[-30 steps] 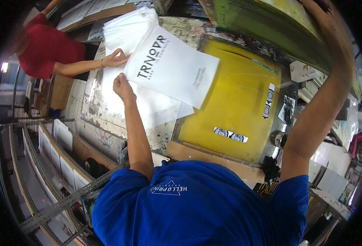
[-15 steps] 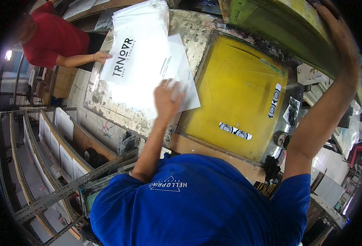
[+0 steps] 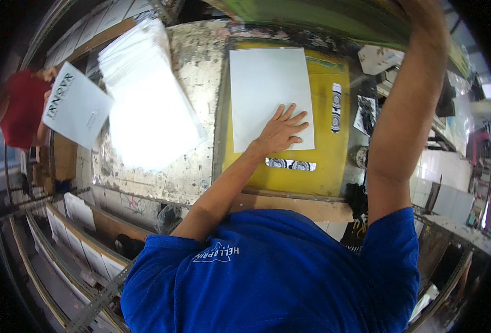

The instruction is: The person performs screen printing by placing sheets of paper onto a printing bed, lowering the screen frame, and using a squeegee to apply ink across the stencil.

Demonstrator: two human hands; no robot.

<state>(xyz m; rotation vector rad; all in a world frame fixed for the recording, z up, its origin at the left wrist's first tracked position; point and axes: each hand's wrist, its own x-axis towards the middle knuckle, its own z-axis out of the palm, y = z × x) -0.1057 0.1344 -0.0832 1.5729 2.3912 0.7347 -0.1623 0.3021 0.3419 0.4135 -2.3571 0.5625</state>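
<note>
A white rectangular sheet (image 3: 269,77) lies on the yellow printing bed (image 3: 326,161). My left hand (image 3: 283,132) is flat on its lower right part, fingers spread. Two white strips with black round patterns are stuck to the bed: one strip (image 3: 291,164) runs along the sheet's near edge, the other strip (image 3: 336,108) stands off to its right. At the top right, my right hand (image 3: 423,12) is raised at the edge of a tilted green screen frame (image 3: 334,25) and holds it up. The picture's edge cuts off most of its fingers.
Left of the bed, a fanned stack of white sheets (image 3: 145,105) covers part of a paint-stained table (image 3: 193,50). Beyond it, a co-worker in red (image 3: 20,108) holds a sheet with black print (image 3: 79,105). Racks (image 3: 79,233) stand lower left; a small can (image 3: 362,157) sits beside the bed.
My left hand has moved right from the stack onto the bed, where a white sheet now lies. The co-worker has taken the printed sheet away to the left. My right arm stays raised.
</note>
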